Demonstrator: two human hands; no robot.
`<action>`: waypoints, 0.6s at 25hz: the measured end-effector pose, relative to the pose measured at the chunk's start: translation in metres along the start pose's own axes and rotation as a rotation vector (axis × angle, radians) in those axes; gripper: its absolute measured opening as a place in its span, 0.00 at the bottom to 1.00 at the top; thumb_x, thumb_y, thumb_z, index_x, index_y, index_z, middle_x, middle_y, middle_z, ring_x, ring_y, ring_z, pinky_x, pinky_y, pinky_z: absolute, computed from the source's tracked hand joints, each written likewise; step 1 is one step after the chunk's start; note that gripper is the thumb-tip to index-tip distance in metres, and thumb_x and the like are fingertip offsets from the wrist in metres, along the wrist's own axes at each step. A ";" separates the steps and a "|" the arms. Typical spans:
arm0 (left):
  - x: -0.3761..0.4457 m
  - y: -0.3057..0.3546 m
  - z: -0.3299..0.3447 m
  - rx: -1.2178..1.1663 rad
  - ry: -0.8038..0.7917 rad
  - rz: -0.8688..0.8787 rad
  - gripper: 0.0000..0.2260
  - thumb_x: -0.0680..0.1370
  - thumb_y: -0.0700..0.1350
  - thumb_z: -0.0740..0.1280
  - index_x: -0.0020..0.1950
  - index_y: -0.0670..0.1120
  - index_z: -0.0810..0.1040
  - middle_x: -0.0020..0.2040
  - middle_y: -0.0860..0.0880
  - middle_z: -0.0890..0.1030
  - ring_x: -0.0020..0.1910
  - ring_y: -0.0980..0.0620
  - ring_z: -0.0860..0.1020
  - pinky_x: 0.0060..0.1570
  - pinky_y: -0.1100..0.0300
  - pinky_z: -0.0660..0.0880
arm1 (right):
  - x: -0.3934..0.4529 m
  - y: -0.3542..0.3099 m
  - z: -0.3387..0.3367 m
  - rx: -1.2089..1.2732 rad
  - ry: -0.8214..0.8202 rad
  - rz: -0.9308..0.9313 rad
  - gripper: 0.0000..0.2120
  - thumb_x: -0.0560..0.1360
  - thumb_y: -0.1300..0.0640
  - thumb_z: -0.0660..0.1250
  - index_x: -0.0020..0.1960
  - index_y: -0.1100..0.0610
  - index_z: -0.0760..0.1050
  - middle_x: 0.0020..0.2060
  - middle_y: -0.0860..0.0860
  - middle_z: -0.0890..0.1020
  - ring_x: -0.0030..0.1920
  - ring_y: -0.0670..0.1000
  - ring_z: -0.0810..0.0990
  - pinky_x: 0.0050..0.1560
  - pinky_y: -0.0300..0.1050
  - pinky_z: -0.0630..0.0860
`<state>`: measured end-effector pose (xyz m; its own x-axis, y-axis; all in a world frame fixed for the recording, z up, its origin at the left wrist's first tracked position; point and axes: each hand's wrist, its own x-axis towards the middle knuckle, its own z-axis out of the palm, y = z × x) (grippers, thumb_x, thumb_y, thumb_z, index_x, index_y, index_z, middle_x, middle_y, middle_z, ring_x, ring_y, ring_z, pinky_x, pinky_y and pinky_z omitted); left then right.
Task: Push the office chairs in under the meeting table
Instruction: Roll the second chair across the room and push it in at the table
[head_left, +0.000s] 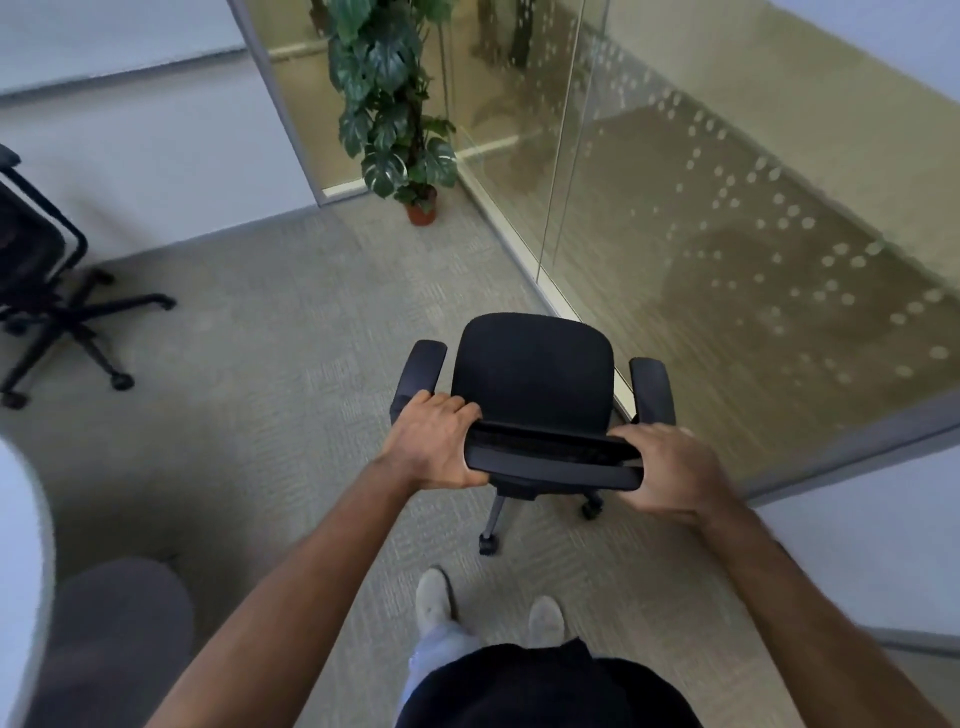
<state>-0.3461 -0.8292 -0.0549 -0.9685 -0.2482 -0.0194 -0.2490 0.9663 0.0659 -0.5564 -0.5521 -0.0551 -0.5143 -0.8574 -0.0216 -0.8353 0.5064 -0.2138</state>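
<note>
Chair (532, 379), black, stands on the carpet (291, 312) beside the glass wall (727, 234), seat facing away from the person. Left hand (434, 441) grasps the left end of the backrest top, fingers curled over it; right hand (670, 470) grasps the right end likewise. Second chair (47, 270) stands well apart at far left. Pot (422, 212) in the corner holds a leafy plant (387, 98).

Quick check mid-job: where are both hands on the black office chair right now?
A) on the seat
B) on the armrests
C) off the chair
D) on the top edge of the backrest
D: the left hand and right hand each grip an end of the backrest top edge.
</note>
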 end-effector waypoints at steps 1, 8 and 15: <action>-0.007 0.003 0.001 0.000 0.000 -0.025 0.34 0.63 0.75 0.63 0.54 0.50 0.80 0.46 0.50 0.83 0.47 0.45 0.80 0.51 0.49 0.71 | 0.001 0.000 0.001 -0.007 0.003 -0.025 0.25 0.63 0.37 0.68 0.58 0.43 0.81 0.48 0.43 0.87 0.53 0.53 0.85 0.51 0.50 0.76; -0.044 0.007 -0.002 -0.004 -0.030 -0.204 0.37 0.64 0.77 0.60 0.59 0.50 0.79 0.50 0.50 0.82 0.50 0.47 0.79 0.55 0.48 0.72 | 0.028 -0.008 0.004 0.016 0.002 -0.195 0.27 0.62 0.37 0.65 0.58 0.43 0.81 0.49 0.42 0.87 0.51 0.53 0.86 0.51 0.51 0.79; -0.089 -0.015 -0.006 -0.003 -0.006 -0.375 0.36 0.64 0.76 0.62 0.58 0.50 0.79 0.49 0.50 0.83 0.49 0.46 0.80 0.54 0.48 0.73 | 0.076 -0.043 0.016 -0.015 -0.085 -0.365 0.27 0.63 0.36 0.68 0.61 0.40 0.77 0.51 0.39 0.86 0.52 0.50 0.85 0.54 0.51 0.78</action>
<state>-0.2561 -0.8219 -0.0486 -0.8097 -0.5847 -0.0491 -0.5868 0.8078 0.0565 -0.5562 -0.6407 -0.0627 -0.1645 -0.9860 -0.0280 -0.9638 0.1667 -0.2082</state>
